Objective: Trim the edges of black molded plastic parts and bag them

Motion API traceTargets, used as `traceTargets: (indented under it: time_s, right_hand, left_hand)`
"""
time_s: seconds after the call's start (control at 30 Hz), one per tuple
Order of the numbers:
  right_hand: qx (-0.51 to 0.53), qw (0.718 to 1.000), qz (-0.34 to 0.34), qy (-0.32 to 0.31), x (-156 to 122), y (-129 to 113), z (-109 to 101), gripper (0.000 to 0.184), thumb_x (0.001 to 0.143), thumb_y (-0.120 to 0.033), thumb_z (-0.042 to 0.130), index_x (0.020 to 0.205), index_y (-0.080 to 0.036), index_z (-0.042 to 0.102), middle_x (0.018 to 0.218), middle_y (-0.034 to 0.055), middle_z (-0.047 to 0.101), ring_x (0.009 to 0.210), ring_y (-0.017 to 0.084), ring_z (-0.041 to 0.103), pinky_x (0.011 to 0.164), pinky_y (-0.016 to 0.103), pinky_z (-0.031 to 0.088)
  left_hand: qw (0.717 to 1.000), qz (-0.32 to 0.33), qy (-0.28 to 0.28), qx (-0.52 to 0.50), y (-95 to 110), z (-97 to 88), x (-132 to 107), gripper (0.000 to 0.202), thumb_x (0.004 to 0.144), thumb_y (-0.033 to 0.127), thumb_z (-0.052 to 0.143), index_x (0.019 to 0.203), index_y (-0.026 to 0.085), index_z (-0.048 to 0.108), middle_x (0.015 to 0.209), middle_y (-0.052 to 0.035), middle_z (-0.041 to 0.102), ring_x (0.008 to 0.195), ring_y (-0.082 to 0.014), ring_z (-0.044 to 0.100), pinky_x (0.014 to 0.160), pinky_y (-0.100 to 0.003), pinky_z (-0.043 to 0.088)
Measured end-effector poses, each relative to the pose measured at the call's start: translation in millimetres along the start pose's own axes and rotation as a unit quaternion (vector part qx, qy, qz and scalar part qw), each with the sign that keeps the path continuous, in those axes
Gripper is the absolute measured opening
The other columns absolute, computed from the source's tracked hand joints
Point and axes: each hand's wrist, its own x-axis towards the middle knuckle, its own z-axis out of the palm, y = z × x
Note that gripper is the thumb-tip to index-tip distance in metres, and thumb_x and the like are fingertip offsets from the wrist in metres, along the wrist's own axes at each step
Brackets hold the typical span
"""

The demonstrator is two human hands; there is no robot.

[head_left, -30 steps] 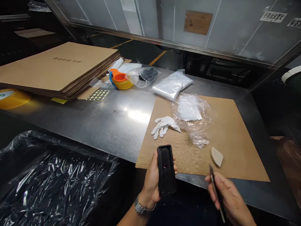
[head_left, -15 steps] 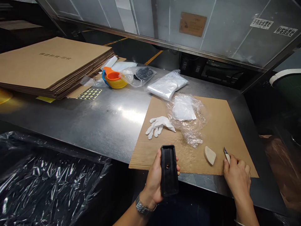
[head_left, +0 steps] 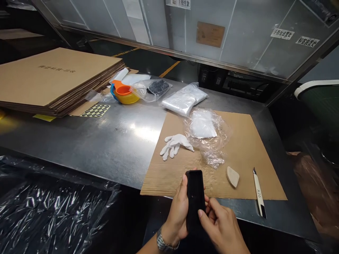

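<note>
A long black rectangular case [head_left: 195,197], hollow on its upper side, is held over the table's front edge. My left hand [head_left: 180,208] wraps its left side, thumb along the rim, a watch on the wrist. My right hand [head_left: 221,220] grips the lower right side, its thumb on the edge and its fingers curled behind. To the right, a white-handled craft knife [head_left: 258,192] marked A26 lies with its blade away from me, partly past the cardboard's edge. A beige wedge-shaped pad [head_left: 232,177] sits between the case and the knife.
A cardboard sheet [head_left: 246,151] covers the right part of the metal table [head_left: 124,144]. A white glove [head_left: 176,144] and crumpled clear bags [head_left: 203,123] lie on it. Behind stand an orange scoop with yellow bowl [head_left: 127,95] and stacked cardboard [head_left: 79,70]. Black plastic wrap [head_left: 53,208] borders the left.
My right hand has let go of the craft knife, which now lies at the right, and has moved left onto the black case. The case stays in my left hand.
</note>
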Motion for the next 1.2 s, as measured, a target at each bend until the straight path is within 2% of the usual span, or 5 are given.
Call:
traceTargets:
  time_s: [0.23,0.67,0.83,0.97,1.2]
  right_hand:
    - [0.102,0.992,0.079,-0.006,13,2,-14,0.025,0.082,-0.041,0.053,0.091,-0.019,0.047,0.048,-0.0103,0.040,0.042,0.009,0.041,0.046,0.020,0.026]
    - [0.244,0.963,0.109,0.036,39,28,-36,0.045,0.089,-0.056,0.037,0.073,-0.016,0.052,0.040,-0.0084,0.035,0.037,0.008,0.031,0.041,0.021,0.026]
    - [0.113,0.990,-0.035,0.079,19,10,-41,0.023,0.093,-0.035,0.041,0.102,-0.020,0.055,0.085,0.0040,0.056,0.080,0.016,0.054,0.069,0.027,0.044]
    - [-0.027,0.978,-0.204,-0.017,6,-18,-37,0.029,0.086,-0.036,0.056,0.113,-0.025,0.054,0.096,0.0053,0.053,0.090,0.021,0.048,0.077,0.035,0.041]
    - [-0.034,0.973,-0.220,-0.062,8,-29,-25,0.040,0.084,-0.054,0.051,0.101,-0.018,0.057,0.089,0.0055,0.056,0.084,0.022,0.045,0.075,0.038,0.035]
  left_hand:
    - [0.990,0.097,0.012,0.099,-6,-1.2,-8,0.059,0.077,0.055,0.058,0.123,0.018,0.053,0.078,-0.0064,0.068,0.063,-0.0190,0.065,0.061,-0.030,0.053]
    - [0.971,-0.201,-0.072,0.105,-5,-16.9,-6,0.069,0.086,0.062,0.030,0.071,0.005,0.065,0.053,-0.0141,0.065,0.043,-0.0155,0.062,0.039,-0.016,0.041]
    - [0.966,-0.234,-0.087,0.062,-3,-21.5,0,0.070,0.087,0.061,0.027,0.073,0.004,0.066,0.053,-0.0142,0.065,0.043,-0.0170,0.062,0.038,-0.019,0.042]
    - [0.965,-0.234,-0.105,-0.045,-5,-18.9,1,0.056,0.090,0.051,0.035,0.072,0.008,0.065,0.057,-0.0091,0.065,0.046,-0.0141,0.059,0.049,-0.022,0.046]
    - [0.959,-0.220,-0.153,-0.093,-10,-18.6,-2,0.045,0.090,0.045,0.041,0.080,0.009,0.065,0.068,-0.0095,0.065,0.076,-0.0212,0.064,0.068,-0.026,0.047]
